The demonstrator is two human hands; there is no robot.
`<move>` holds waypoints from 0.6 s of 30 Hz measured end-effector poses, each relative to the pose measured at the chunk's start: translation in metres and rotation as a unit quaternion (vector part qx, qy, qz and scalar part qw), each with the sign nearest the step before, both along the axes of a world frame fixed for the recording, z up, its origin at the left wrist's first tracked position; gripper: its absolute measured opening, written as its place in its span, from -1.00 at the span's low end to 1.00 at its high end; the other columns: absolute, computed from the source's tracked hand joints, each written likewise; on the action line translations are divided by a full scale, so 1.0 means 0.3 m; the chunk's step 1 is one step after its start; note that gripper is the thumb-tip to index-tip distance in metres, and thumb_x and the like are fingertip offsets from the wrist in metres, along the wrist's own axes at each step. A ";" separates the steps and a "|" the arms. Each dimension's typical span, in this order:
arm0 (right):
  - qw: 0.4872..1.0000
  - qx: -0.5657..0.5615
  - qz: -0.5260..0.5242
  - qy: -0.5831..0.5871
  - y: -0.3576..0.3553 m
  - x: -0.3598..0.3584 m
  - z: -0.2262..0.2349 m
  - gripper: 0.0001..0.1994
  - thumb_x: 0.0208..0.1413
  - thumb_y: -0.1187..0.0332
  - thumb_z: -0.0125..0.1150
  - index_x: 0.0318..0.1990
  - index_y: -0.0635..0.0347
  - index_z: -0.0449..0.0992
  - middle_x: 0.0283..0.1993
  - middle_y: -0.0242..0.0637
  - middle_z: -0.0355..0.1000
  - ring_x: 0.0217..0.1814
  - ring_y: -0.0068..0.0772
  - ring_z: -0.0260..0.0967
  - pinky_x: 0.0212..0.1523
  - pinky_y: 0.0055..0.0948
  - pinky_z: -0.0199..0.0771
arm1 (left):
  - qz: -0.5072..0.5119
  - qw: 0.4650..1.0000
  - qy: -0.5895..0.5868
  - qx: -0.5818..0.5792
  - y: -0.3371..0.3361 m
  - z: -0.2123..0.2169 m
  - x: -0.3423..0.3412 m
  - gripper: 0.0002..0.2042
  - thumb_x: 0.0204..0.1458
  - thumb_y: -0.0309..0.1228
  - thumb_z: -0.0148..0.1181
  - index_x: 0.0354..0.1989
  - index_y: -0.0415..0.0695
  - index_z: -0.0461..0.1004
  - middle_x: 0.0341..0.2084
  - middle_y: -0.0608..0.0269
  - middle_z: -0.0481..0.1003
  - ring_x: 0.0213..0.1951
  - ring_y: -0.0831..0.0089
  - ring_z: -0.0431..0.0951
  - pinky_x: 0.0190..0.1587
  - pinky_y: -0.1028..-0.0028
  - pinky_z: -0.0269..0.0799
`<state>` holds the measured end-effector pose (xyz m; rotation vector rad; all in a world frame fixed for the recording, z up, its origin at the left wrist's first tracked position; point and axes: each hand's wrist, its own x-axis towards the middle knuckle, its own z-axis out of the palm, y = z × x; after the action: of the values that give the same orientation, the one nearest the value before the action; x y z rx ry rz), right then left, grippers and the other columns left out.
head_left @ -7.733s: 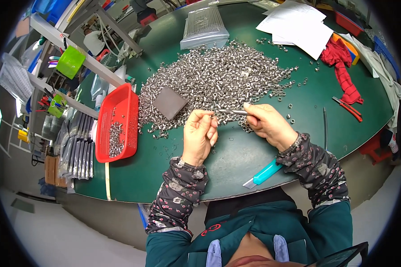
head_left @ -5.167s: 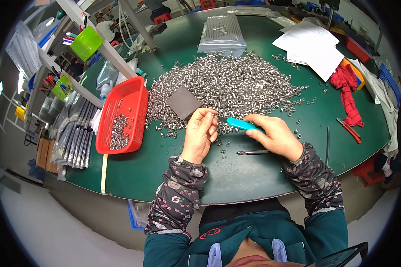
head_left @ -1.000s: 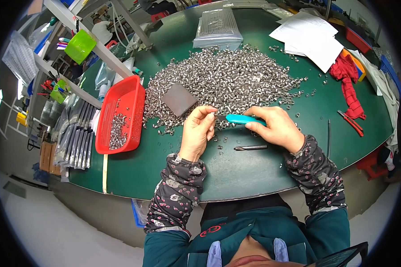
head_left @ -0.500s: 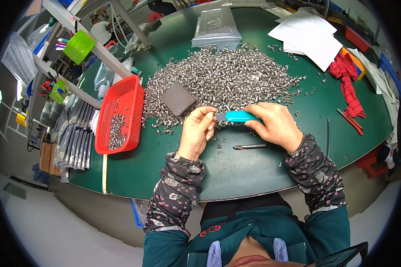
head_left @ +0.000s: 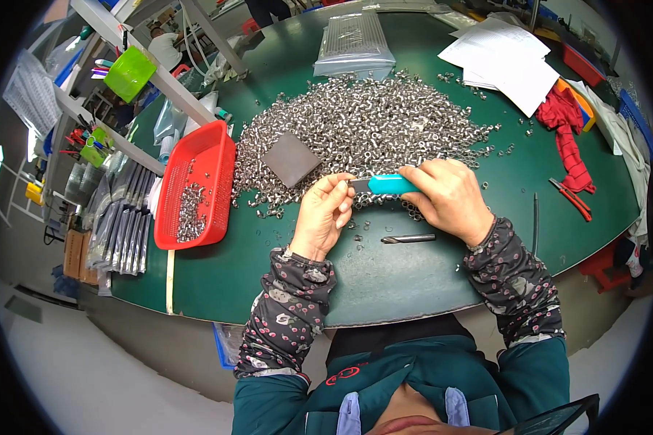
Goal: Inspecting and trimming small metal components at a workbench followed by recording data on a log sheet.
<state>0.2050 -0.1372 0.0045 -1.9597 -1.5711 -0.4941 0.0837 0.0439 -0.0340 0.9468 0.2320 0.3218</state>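
Observation:
My right hand (head_left: 453,201) is closed round the turquoise handle of a utility knife (head_left: 388,185), its dark blade pointing left. The blade's end meets the fingertips of my left hand (head_left: 319,215), where thumb and forefinger are pinched together. Whatever sits in that pinch is too small and covered to make out. Both hands are just in front of a wide heap of small shiny metal rings (head_left: 384,116). A dark square block (head_left: 292,159) lies on the heap's left part. Below the knife, a drill bit (head_left: 408,238) rests on the green table (head_left: 384,283).
To the left stands a red plastic basket (head_left: 221,192) partly filled with metal pieces. Red-handled pliers (head_left: 573,199), a thin dark rod (head_left: 535,225) and a red cloth (head_left: 569,138) lie at the right. White papers (head_left: 497,61) and a bagged stack (head_left: 354,43) are farther back.
The knife has turned slightly and my right hand has shifted a little upward with it. My left hand keeps its pinch at the blade's end.

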 end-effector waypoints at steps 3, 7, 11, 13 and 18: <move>0.997 0.057 0.007 0.041 0.001 0.008 0.002 -0.72 -0.26 0.37 0.24 -0.30 0.15 0.40 -0.54 -0.28 0.30 -0.48 -0.25 0.32 -0.45 -0.34 0.31 | -0.031 0.997 -0.005 -0.071 0.003 -0.016 0.002 -0.83 0.05 -0.44 -0.02 -0.22 -0.24 0.33 -0.50 0.33 0.33 -0.59 0.69 0.21 -0.72 0.77 0.08; 0.991 0.084 -0.009 0.099 0.003 0.007 -0.007 -0.75 -0.20 0.40 0.21 -0.29 0.17 0.39 -0.50 -0.24 0.36 -0.46 -0.22 0.35 -0.45 -0.35 0.33 | -0.045 0.995 -0.003 -0.084 0.004 -0.010 0.000 -0.83 0.08 -0.38 -0.06 -0.26 -0.22 0.32 -0.49 0.34 0.31 -0.59 0.70 0.19 -0.72 0.76 0.06; 0.980 0.075 -0.021 0.181 -0.002 -0.013 -0.014 -0.76 -0.13 0.34 0.16 -0.27 0.19 0.38 -0.43 -0.19 0.39 -0.41 -0.18 0.37 -0.42 -0.35 0.35 | -0.066 0.994 -0.005 -0.091 -0.005 -0.009 -0.011 -0.80 0.10 -0.31 -0.10 -0.32 -0.21 0.32 -0.52 0.36 0.30 -0.60 0.70 0.20 -0.73 0.75 0.07; 0.975 0.063 -0.022 0.214 -0.001 -0.022 -0.015 -0.73 -0.12 0.30 0.16 -0.25 0.19 0.37 -0.41 -0.17 0.39 -0.38 -0.17 0.38 -0.40 -0.35 0.35 | -0.071 0.993 -0.003 -0.095 -0.016 -0.007 -0.008 -0.78 0.10 -0.29 -0.09 -0.31 -0.22 0.34 -0.55 0.37 0.31 -0.61 0.69 0.21 -0.74 0.74 0.08; 0.949 0.033 0.002 0.314 0.020 -0.062 -0.032 -0.56 -0.18 0.09 0.23 -0.18 0.16 0.34 -0.36 -0.15 0.40 -0.34 -0.14 0.39 -0.36 -0.34 0.36 | -0.125 0.992 0.003 0.032 -0.073 -0.001 -0.004 -0.76 0.11 -0.25 -0.13 -0.39 -0.18 0.33 -0.62 0.40 0.29 -0.69 0.72 0.16 -0.75 0.75 0.03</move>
<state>0.1863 -0.1311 -0.0051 -1.8118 -1.1290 0.0883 0.0825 0.0221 -0.0343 1.0275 0.1070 0.0973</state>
